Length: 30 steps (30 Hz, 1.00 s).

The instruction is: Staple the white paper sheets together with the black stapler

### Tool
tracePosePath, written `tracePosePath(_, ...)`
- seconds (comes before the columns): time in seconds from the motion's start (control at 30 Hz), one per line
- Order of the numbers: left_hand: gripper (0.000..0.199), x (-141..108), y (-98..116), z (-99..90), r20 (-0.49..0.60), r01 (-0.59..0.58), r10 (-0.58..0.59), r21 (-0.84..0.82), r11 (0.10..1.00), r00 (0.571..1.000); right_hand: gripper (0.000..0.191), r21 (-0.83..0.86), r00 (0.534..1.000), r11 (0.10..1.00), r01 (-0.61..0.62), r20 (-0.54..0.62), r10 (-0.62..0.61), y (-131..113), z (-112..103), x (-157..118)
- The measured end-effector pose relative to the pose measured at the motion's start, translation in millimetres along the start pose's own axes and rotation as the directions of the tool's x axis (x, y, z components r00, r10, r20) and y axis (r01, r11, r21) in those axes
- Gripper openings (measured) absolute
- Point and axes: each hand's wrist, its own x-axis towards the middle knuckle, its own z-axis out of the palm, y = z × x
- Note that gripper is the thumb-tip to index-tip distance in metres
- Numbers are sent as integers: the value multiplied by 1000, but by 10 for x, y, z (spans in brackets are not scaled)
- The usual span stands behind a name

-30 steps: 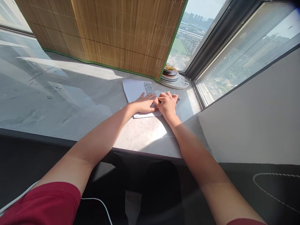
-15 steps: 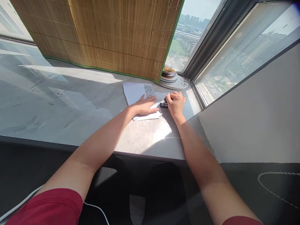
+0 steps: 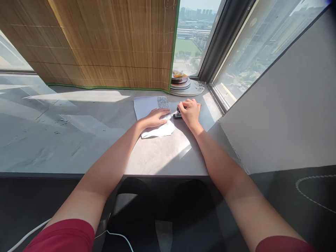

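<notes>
White sheets of paper with a block of dark print lie on the pale stone sill. My left hand rests flat across them, palm down, its fingers stretched towards the right edge. Just right of the sheets is a small black stapler, partly covered by my right hand. The fingers of my right hand are curled around the stapler's top. A narrow gap separates my two hands.
Stacked plates stand in the window corner behind my hands. A bamboo blind with a green edge hangs at the back. Small dark marks or bits dot the sill on the left. A white wall rises at the right.
The view has shifted and tilted, so the sheets, plates and both hands appear further left. Both hands keep their places at the sheets and the stapler.
</notes>
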Motion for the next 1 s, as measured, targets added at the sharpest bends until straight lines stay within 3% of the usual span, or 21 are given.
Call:
tracePosePath(0.17, 79, -40, 106, -46, 97, 8, -7, -15, 1000, 995, 48, 10, 1000, 1000, 2, 10, -2, 4, 15, 12)
tracePosePath(0.4, 81, -127, 292, -23, 38, -57, 60, -70, 996, 997, 49, 38, 1000, 999, 0, 4, 0, 14, 1, 40)
tracePosePath(0.77, 39, -63, 141, 81, -71, -117, 101, -284, 952, 992, 51, 38, 1000, 999, -10, 17, 9, 114, 16, 95)
tracePosePath(1.0, 36, -58, 198, 72, -66, -71, 55, -273, 959, 996, 50, 49, 1000, 999, -24, 22, 22, 101, -10, 96)
